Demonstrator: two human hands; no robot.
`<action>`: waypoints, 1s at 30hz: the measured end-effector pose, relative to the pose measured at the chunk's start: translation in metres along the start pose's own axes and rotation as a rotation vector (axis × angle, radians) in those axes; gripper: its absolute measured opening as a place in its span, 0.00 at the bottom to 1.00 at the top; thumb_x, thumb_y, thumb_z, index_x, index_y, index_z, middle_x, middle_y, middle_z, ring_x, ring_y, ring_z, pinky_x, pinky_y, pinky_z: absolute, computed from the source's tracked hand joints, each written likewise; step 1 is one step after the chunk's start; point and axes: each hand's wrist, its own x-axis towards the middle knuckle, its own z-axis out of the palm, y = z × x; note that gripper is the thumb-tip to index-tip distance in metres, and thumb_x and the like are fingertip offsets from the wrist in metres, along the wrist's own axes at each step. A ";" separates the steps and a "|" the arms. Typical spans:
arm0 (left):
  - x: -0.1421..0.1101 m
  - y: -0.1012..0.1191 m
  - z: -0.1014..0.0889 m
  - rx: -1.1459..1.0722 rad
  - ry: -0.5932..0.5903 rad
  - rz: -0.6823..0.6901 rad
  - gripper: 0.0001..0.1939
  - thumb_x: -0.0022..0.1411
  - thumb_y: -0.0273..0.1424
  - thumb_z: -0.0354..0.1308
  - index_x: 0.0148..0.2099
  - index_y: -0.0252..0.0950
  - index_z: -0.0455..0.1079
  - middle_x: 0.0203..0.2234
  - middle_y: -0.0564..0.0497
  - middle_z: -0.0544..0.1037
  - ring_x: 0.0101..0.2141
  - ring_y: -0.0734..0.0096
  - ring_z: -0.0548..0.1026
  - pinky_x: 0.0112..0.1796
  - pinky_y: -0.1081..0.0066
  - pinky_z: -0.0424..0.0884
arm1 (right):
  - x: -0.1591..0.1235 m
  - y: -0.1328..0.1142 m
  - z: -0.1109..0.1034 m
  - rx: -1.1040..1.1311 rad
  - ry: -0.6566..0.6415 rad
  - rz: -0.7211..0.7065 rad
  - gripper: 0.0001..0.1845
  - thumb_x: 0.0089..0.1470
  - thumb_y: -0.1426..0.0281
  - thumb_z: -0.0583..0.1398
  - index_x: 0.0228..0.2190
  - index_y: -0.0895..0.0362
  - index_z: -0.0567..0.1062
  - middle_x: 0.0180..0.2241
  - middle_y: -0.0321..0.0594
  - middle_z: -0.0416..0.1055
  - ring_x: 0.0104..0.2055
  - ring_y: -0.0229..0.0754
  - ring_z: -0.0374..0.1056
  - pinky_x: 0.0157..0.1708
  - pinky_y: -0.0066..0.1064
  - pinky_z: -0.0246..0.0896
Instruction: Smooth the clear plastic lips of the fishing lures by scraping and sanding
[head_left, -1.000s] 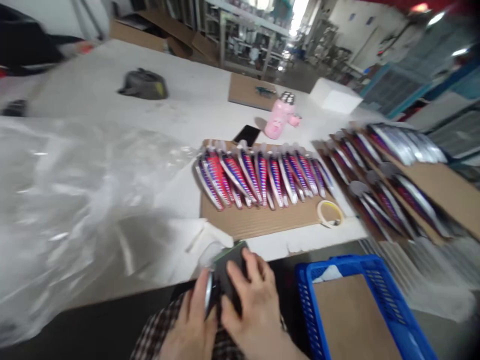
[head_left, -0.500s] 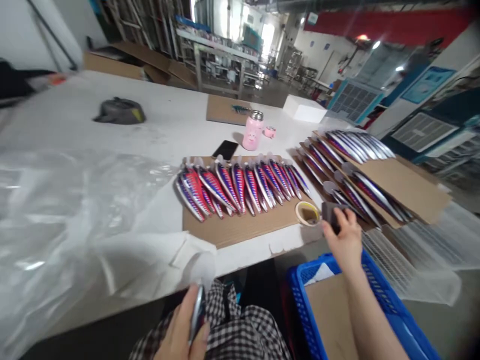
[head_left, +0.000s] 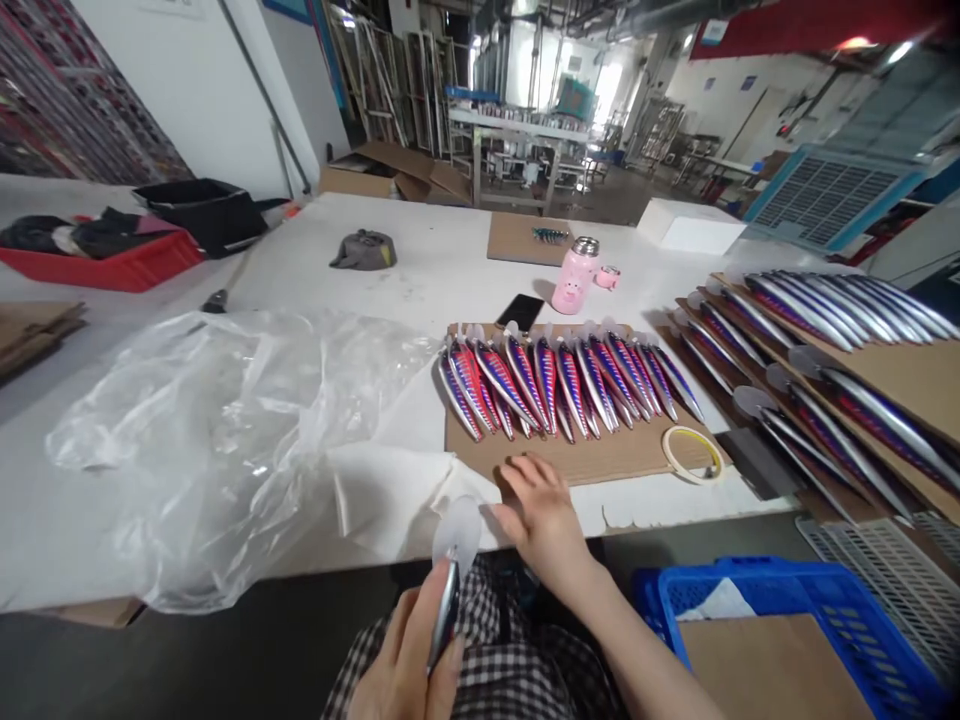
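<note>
Fishing lure (head_left: 445, 615) with a clear lip (head_left: 459, 530) is sitting in the left hand (head_left: 401, 650), which I'm seeing closed around its body, just in front of the cardboard sheet (head_left: 600, 458) on the counter (head_left: 420, 240). The right hand (head_left: 544, 520) is resting open, its fingers (head_left: 517, 470) touching the sheet's near edge. On my feed, a row of red-and-blue striped lures (head_left: 555, 385) is lying across the sheet, with a tape roll (head_left: 694, 429) near its right end. A clear plastic bag (head_left: 225, 450) is lying left of the sheet, while a pink flask (head_left: 571, 282) and a phone (head_left: 519, 312) are standing and lying just beyond it. A blue basket (head_left: 787, 590) is sitting nearer me, off its right corner.
</note>
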 end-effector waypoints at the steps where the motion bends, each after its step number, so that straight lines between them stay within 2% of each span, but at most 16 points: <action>1: 0.002 -0.005 0.000 0.001 -0.001 0.005 0.23 0.70 0.31 0.40 0.65 0.40 0.57 0.55 0.41 0.72 0.54 0.56 0.73 0.43 0.64 0.76 | 0.006 -0.007 0.008 0.022 -0.009 0.001 0.17 0.56 0.68 0.62 0.47 0.58 0.73 0.51 0.47 0.72 0.57 0.55 0.62 0.57 0.50 0.55; 3: 0.007 -0.014 0.000 0.010 -0.025 -0.010 0.23 0.70 0.32 0.39 0.65 0.38 0.56 0.55 0.39 0.72 0.53 0.56 0.73 0.42 0.64 0.76 | 0.014 -0.016 0.019 0.073 -0.019 -0.002 0.12 0.54 0.70 0.63 0.42 0.58 0.75 0.50 0.48 0.73 0.57 0.57 0.62 0.57 0.53 0.52; 5: 0.010 -0.020 0.001 0.024 -0.078 -0.045 0.24 0.71 0.32 0.38 0.66 0.38 0.55 0.55 0.38 0.71 0.53 0.55 0.73 0.41 0.64 0.76 | 0.018 -0.020 0.024 0.136 -0.017 -0.002 0.05 0.54 0.74 0.63 0.35 0.57 0.77 0.47 0.45 0.76 0.56 0.55 0.64 0.58 0.53 0.50; 8: 0.013 -0.024 0.003 0.030 -0.133 -0.084 0.24 0.71 0.32 0.36 0.67 0.39 0.52 0.56 0.37 0.70 0.52 0.55 0.74 0.40 0.63 0.77 | 0.012 -0.024 0.019 0.250 0.000 0.031 0.07 0.53 0.78 0.60 0.29 0.55 0.77 0.39 0.39 0.78 0.49 0.48 0.70 0.57 0.47 0.53; 11: 0.014 -0.024 0.005 0.010 -0.135 -0.065 0.24 0.72 0.31 0.37 0.67 0.42 0.50 0.57 0.39 0.69 0.53 0.58 0.74 0.42 0.64 0.77 | -0.005 -0.029 0.009 0.346 0.015 0.089 0.09 0.53 0.79 0.58 0.30 0.55 0.76 0.40 0.39 0.78 0.44 0.43 0.73 0.49 0.34 0.64; 14: 0.017 -0.023 0.007 -0.027 -0.120 -0.006 0.25 0.71 0.29 0.38 0.68 0.44 0.45 0.58 0.40 0.68 0.55 0.60 0.71 0.44 0.66 0.76 | -0.022 -0.038 0.006 0.565 -0.004 0.209 0.07 0.52 0.77 0.58 0.29 0.56 0.76 0.41 0.41 0.77 0.43 0.42 0.73 0.42 0.26 0.67; 18: 0.017 -0.024 0.009 -0.028 -0.099 0.075 0.26 0.70 0.29 0.40 0.68 0.42 0.45 0.57 0.39 0.70 0.54 0.60 0.73 0.44 0.67 0.76 | -0.031 -0.050 0.017 0.881 0.058 0.482 0.04 0.47 0.73 0.62 0.29 0.56 0.76 0.40 0.41 0.77 0.44 0.45 0.72 0.45 0.28 0.65; 21: 0.016 -0.025 0.010 0.004 -0.108 0.142 0.27 0.70 0.29 0.41 0.69 0.41 0.42 0.55 0.38 0.71 0.49 0.61 0.78 0.39 0.70 0.78 | -0.031 -0.059 0.026 1.027 0.066 0.647 0.06 0.45 0.71 0.63 0.30 0.55 0.75 0.31 0.35 0.76 0.34 0.41 0.72 0.37 0.27 0.67; 23: 0.014 -0.024 0.010 0.018 -0.085 0.147 0.27 0.71 0.30 0.39 0.69 0.41 0.42 0.54 0.37 0.72 0.48 0.61 0.78 0.37 0.70 0.79 | -0.031 -0.064 0.028 1.069 0.074 0.695 0.07 0.46 0.72 0.63 0.32 0.55 0.75 0.27 0.32 0.74 0.30 0.39 0.69 0.33 0.26 0.66; 24: 0.014 -0.022 0.010 0.035 -0.063 0.139 0.26 0.71 0.31 0.38 0.69 0.41 0.42 0.53 0.37 0.72 0.47 0.60 0.78 0.36 0.70 0.79 | -0.032 -0.066 0.028 1.081 0.085 0.707 0.10 0.46 0.73 0.63 0.35 0.54 0.75 0.28 0.32 0.74 0.30 0.38 0.69 0.34 0.26 0.66; 27: 0.014 -0.017 0.009 0.077 -0.018 0.170 0.26 0.72 0.35 0.36 0.69 0.42 0.42 0.50 0.37 0.75 0.44 0.59 0.80 0.34 0.70 0.79 | -0.031 -0.069 0.022 1.120 0.106 0.724 0.19 0.46 0.72 0.64 0.43 0.54 0.74 0.36 0.36 0.77 0.38 0.42 0.72 0.42 0.29 0.67; 30: 0.014 -0.013 0.008 0.083 0.006 0.222 0.27 0.72 0.36 0.36 0.70 0.43 0.40 0.47 0.39 0.76 0.38 0.62 0.82 0.32 0.70 0.79 | -0.026 -0.071 0.012 1.165 0.067 0.736 0.18 0.45 0.71 0.64 0.42 0.55 0.76 0.36 0.39 0.79 0.42 0.46 0.73 0.46 0.34 0.66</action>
